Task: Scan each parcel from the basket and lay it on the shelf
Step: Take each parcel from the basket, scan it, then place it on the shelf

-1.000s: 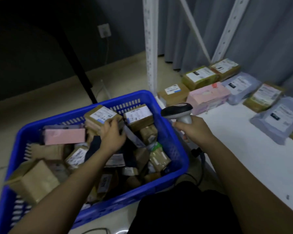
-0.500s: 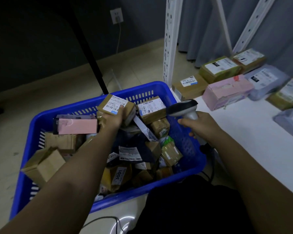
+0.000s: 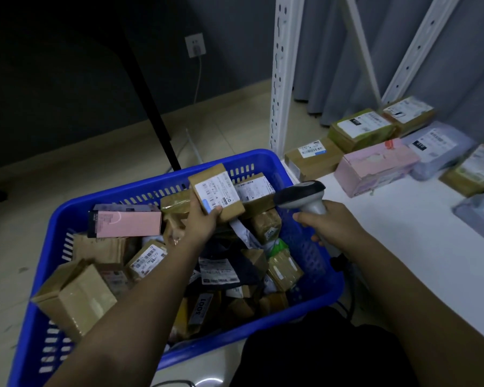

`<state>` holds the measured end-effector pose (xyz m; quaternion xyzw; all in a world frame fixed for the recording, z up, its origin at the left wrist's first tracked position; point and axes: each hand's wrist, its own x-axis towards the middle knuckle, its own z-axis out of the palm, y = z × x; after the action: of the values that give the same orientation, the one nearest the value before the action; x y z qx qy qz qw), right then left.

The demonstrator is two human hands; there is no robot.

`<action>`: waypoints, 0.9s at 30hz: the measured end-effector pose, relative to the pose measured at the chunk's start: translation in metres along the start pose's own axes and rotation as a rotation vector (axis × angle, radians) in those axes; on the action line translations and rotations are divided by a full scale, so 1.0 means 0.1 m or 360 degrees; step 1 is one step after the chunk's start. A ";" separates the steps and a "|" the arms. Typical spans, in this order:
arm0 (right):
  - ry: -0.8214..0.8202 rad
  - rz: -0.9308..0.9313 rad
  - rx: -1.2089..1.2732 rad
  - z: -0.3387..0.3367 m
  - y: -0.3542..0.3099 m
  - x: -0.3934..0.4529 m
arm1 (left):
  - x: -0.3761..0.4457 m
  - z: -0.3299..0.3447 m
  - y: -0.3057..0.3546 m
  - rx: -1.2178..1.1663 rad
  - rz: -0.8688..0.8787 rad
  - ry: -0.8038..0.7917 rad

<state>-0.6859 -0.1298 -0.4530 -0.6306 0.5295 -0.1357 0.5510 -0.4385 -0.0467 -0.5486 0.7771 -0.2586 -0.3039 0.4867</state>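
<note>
A blue plastic basket point(image 3: 266, 159) full of several cardboard and bagged parcels stands on the floor in front of me. My left hand point(image 3: 200, 222) grips a small brown box parcel point(image 3: 217, 191) with a white label, lifted above the basket's far side, label facing up. My right hand point(image 3: 330, 224) holds a grey barcode scanner point(image 3: 301, 194) by its handle, its head pointing left toward the held box, a short gap between them. The white shelf point(image 3: 403, 236) lies to the right.
Several parcels lie in a row at the shelf's back: a brown box point(image 3: 312, 159), a pink box point(image 3: 375, 169), grey bags and green-brown boxes. A white perforated shelf upright point(image 3: 281, 76) rises behind the basket. A black pole point(image 3: 148, 99) slants on the left. The scanner cable hangs by the basket.
My left hand took hold of the brown box in the basket and has lifted it up and right toward the scanner. My right hand with the scanner stayed nearly in place.
</note>
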 end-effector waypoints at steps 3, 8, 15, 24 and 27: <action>0.0078 0.0007 0.0110 0.00 -0.01 -0.01 | -0.11 0.02 0.21 -0.0035 0.0107 -0.0032; 0.0367 -0.0006 0.0559 -0.12 -0.10 -0.08 | -0.39 0.11 0.70 -0.0144 0.0231 -0.0410; 0.0684 -0.0323 0.0982 -0.56 -0.20 -0.26 | -0.76 0.46 1.08 -0.0130 0.0070 -0.1177; 0.0989 -0.0334 0.0965 -1.00 0.06 -0.48 | -1.00 1.15 1.38 -0.0530 0.0026 -0.0866; 0.1183 -0.0333 0.1124 -1.19 0.13 -0.53 | -1.07 1.40 1.52 -0.0726 -0.0083 -0.0778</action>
<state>-0.8039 -0.1499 -0.3990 -0.3650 0.5455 -0.5750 0.4885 -0.6288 -0.1160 -0.4342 0.5586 -0.2732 -0.5436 0.5637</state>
